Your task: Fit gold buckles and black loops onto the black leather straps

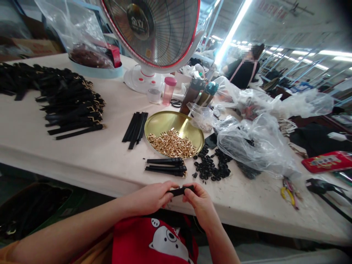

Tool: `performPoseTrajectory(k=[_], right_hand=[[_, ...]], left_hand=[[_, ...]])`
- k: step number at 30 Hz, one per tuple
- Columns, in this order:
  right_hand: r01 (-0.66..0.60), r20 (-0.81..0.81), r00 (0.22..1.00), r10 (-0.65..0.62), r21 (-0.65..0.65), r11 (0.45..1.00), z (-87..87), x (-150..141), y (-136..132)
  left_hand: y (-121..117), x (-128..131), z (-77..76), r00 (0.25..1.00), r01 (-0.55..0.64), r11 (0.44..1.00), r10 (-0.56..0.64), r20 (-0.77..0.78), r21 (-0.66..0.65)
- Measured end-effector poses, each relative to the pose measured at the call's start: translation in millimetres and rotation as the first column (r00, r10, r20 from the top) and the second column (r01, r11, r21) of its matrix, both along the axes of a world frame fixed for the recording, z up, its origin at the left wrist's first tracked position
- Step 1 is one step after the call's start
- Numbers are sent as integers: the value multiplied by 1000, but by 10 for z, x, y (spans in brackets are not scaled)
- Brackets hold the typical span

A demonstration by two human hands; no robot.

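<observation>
Between my two hands, at the table's front edge, is a short black strap [180,191]. My left hand [158,197] pinches its left end, and my right hand [198,200] grips the other end between thumb and fingers. Just beyond lie stacked black straps [165,167] with gold metal at their right ends. Behind them a round gold tray [159,119] carries a heap of small gold metal fittings [173,143]. Small round black pieces [211,165] are scattered right of the straps. More plain black strips [135,128] lie left of the tray.
A big pile of black straps with gold ends [71,99] covers the left side. A fan [154,33], a pink-lidded cup [169,91] and bottles [192,95] stand behind. Plastic bags [258,139], yellow-handled pliers [287,194] and a red packet [327,161] lie right. A person [243,71] is farther back.
</observation>
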State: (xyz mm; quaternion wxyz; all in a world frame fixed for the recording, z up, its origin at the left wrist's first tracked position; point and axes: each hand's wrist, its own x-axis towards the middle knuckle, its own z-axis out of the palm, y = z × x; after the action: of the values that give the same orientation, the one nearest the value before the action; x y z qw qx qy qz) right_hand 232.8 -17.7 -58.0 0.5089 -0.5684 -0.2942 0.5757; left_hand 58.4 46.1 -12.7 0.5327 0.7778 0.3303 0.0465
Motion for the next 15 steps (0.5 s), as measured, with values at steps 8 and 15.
performPoseTrajectory(k=[8, 15], right_hand=[[-55, 153, 987, 46, 56, 997, -52, -21, 404], [-153, 960, 277, -49, 95, 984, 89, 408, 1410]], left_hand=[[249, 57, -145, 963, -214, 977, 211, 168, 4], [460, 118, -194, 869, -379, 884, 442, 224, -274]])
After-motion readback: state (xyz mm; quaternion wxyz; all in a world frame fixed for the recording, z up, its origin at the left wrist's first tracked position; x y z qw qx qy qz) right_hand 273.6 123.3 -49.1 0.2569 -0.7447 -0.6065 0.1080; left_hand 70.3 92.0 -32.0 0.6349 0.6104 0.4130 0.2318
